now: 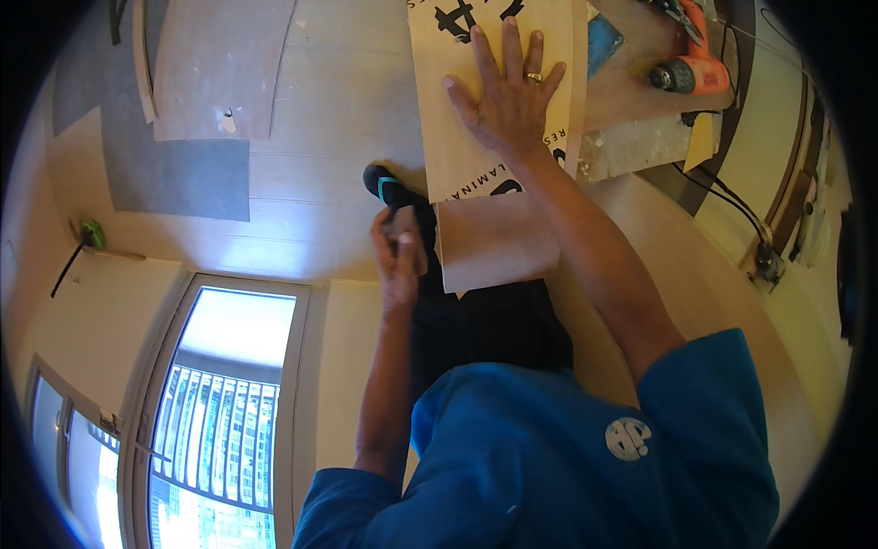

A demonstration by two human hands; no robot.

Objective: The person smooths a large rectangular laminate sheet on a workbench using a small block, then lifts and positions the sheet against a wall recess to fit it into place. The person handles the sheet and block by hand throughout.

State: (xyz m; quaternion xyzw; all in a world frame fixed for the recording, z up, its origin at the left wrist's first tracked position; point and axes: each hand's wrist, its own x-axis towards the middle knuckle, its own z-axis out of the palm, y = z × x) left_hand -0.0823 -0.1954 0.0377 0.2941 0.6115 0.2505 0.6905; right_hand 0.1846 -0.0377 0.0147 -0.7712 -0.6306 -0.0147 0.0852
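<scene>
A tan laminate sheet (448, 151) with black printing lies in front of me. My right hand (512, 105) rests flat on it with the fingers spread and a ring on one finger. A plain brownish board (498, 242) sticks out from under the sheet's near edge. Left of that edge, my left hand (398, 261) is closed around a small brownish block (405, 229). Its exact kind is unclear, and the fingers partly cover it.
An orange power tool (702, 71) with a black front end lies on the worktop at far right, beside a blue scrap (602, 44). Black cables (727, 194) hang nearby. Grey sheets (174, 174) and a pale panel (215, 69) lie on the floor at left, and a glass door (215, 403) stands behind.
</scene>
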